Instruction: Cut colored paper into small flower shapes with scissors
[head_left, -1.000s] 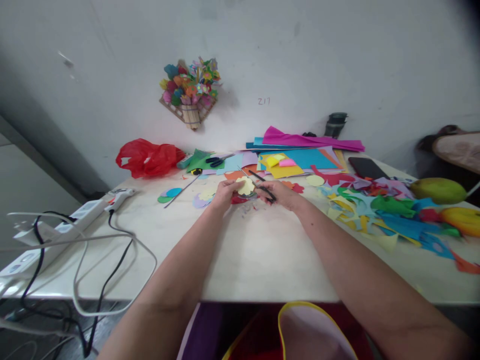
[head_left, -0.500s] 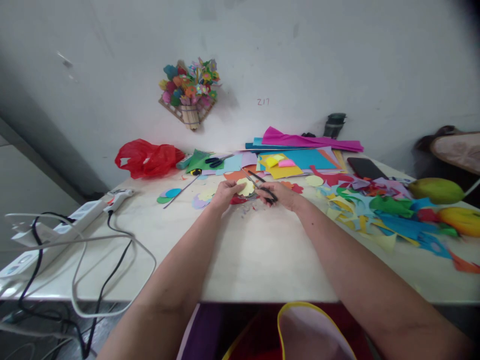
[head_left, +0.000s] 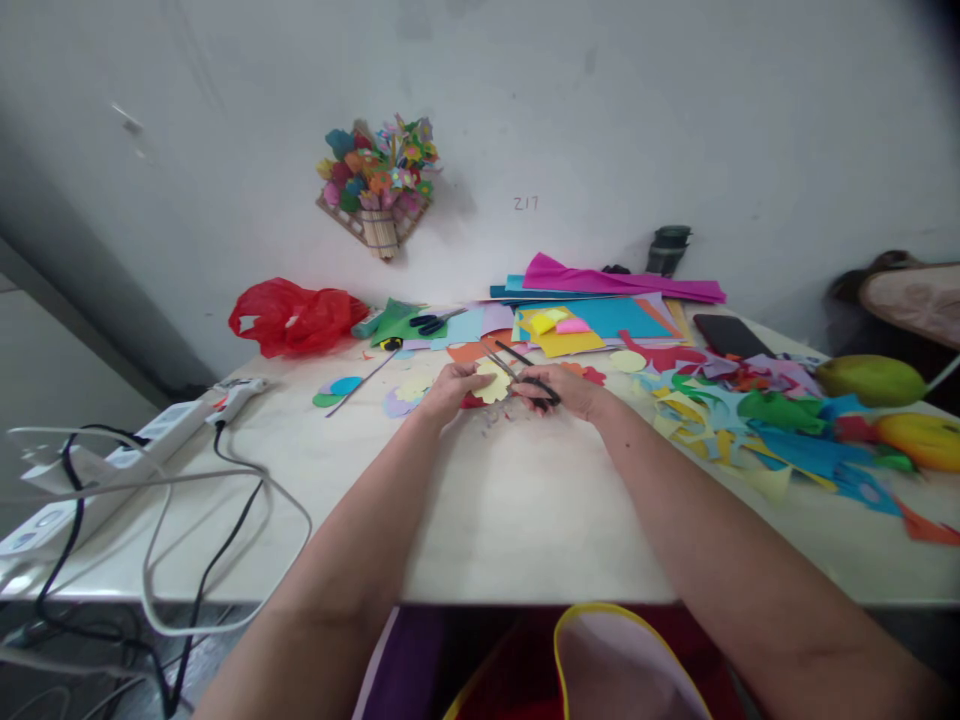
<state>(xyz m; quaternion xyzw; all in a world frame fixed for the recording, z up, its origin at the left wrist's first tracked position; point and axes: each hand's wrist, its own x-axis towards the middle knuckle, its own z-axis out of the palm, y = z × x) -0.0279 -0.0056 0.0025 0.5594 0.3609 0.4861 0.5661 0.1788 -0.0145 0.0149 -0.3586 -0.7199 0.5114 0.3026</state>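
My left hand [head_left: 455, 391] pinches a pale yellow paper flower [head_left: 492, 383] with a scalloped edge, over the middle of the table. In my right hand [head_left: 562, 390] is a pair of scissors [head_left: 541, 388] with black handles, the blades pointing up and left beside the flower's right edge. Whether the blades touch the paper I cannot tell. Small paper snippets [head_left: 496, 418] lie on the table just below. Red paper [head_left: 471, 401] shows partly behind the flower, and red and orange paper pieces [head_left: 592, 376] lie beyond my right hand.
Paper scraps [head_left: 720, 430] and two mangoes [head_left: 870, 381] cover the right side. Coloured sheets [head_left: 630, 318], a second pair of scissors [head_left: 429, 323] and a red plastic bag [head_left: 296, 315] lie along the back. A power strip [head_left: 142, 450] with looping cables occupies the left.
The yellow flower has turned slightly in my left hand. My right hand and the scissors have shifted a little, with the blades at a slightly different angle.
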